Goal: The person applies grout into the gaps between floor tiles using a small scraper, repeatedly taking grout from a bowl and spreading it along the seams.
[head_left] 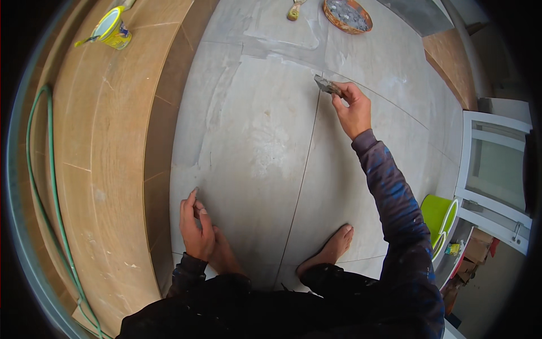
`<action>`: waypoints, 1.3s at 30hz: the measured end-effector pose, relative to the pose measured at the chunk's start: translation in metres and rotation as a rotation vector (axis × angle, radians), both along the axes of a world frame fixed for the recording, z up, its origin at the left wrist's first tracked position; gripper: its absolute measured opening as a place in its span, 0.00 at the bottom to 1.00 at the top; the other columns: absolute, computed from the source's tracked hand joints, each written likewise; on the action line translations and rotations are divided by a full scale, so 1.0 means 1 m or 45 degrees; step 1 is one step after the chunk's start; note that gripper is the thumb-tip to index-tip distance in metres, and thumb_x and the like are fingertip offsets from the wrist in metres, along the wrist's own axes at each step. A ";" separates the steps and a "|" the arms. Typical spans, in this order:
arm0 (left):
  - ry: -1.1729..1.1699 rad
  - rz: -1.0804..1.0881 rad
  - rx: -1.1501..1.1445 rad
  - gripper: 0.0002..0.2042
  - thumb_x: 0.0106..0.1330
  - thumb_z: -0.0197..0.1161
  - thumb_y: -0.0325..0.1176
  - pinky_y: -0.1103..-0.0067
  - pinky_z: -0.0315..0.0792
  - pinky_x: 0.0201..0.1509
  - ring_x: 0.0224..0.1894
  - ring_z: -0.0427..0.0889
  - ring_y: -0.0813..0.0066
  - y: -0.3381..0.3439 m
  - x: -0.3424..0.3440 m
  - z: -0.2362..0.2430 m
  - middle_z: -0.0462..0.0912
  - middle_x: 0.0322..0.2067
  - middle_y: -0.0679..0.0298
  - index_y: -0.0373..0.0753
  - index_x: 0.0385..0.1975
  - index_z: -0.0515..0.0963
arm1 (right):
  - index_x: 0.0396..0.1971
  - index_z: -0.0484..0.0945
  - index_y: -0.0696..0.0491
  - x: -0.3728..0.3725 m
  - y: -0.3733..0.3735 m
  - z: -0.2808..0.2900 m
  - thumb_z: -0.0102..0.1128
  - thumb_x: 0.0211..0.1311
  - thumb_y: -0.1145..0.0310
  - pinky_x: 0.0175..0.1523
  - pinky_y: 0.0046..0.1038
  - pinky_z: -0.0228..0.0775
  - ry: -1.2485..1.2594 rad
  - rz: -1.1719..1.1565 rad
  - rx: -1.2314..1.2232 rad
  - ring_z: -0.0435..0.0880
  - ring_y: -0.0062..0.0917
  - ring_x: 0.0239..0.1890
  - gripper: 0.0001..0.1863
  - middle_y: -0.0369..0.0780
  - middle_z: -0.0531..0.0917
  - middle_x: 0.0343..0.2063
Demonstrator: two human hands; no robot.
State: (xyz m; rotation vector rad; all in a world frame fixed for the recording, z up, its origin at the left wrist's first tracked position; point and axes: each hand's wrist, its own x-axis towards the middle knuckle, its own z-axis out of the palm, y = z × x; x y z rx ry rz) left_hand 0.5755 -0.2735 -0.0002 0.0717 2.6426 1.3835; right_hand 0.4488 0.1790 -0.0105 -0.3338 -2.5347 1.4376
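Observation:
My right hand [353, 107] is stretched forward and grips a small grey putty scraper [327, 85], its blade touching the joint line [307, 164] between two large pale floor tiles [248, 141]. My left hand [196, 226] rests on the tile near my left foot, fingers slightly apart, holding nothing. Both bare feet stand on the tiles; my right foot [332, 250] lies close to the joint line. Dark paint-stained sleeves cover both arms.
A wood-look tiled step [107, 169] runs along the left with a green hose [53, 192] on it and a yellow tub [114, 29]. A round pan of grey mix [348, 15] and a trowel [294, 10] lie far ahead. A white door frame [494, 169] and green object [437, 217] stand right.

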 end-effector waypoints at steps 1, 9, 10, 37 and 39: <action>-0.003 -0.004 -0.011 0.23 0.69 0.51 0.21 0.75 0.71 0.45 0.38 0.73 0.70 -0.001 0.000 0.001 0.72 0.38 0.60 0.30 0.65 0.72 | 0.51 0.81 0.57 -0.010 0.006 0.001 0.62 0.63 0.84 0.58 0.27 0.79 0.106 0.060 0.345 0.89 0.32 0.53 0.16 0.42 0.89 0.50; -0.003 0.076 -0.092 0.24 0.69 0.50 0.21 0.75 0.71 0.46 0.38 0.73 0.70 0.014 -0.007 0.003 0.72 0.38 0.60 0.31 0.66 0.72 | 0.49 0.79 0.54 -0.044 0.063 -0.052 0.62 0.55 0.87 0.68 0.37 0.76 0.402 0.555 0.977 0.79 0.40 0.66 0.21 0.40 0.82 0.62; -0.019 0.073 -0.098 0.24 0.69 0.50 0.21 0.75 0.71 0.46 0.38 0.73 0.70 0.013 -0.004 0.004 0.72 0.38 0.60 0.31 0.66 0.72 | 0.50 0.80 0.54 -0.036 0.068 -0.053 0.62 0.54 0.87 0.69 0.37 0.75 0.381 0.600 1.036 0.78 0.40 0.67 0.22 0.40 0.81 0.63; 0.025 0.027 -0.021 0.24 0.68 0.48 0.20 0.76 0.71 0.50 0.41 0.74 0.72 0.023 -0.009 0.008 0.73 0.39 0.62 0.32 0.66 0.73 | 0.59 0.79 0.60 0.096 -0.048 -0.015 0.58 0.62 0.76 0.57 0.37 0.78 0.057 0.508 1.119 0.81 0.38 0.56 0.23 0.46 0.84 0.57; 0.028 0.016 0.003 0.24 0.68 0.48 0.20 0.76 0.71 0.50 0.40 0.73 0.72 0.025 -0.009 0.011 0.73 0.38 0.62 0.32 0.65 0.73 | 0.59 0.78 0.63 0.145 -0.068 -0.006 0.58 0.62 0.74 0.62 0.38 0.76 0.022 0.576 1.150 0.80 0.38 0.58 0.24 0.51 0.83 0.59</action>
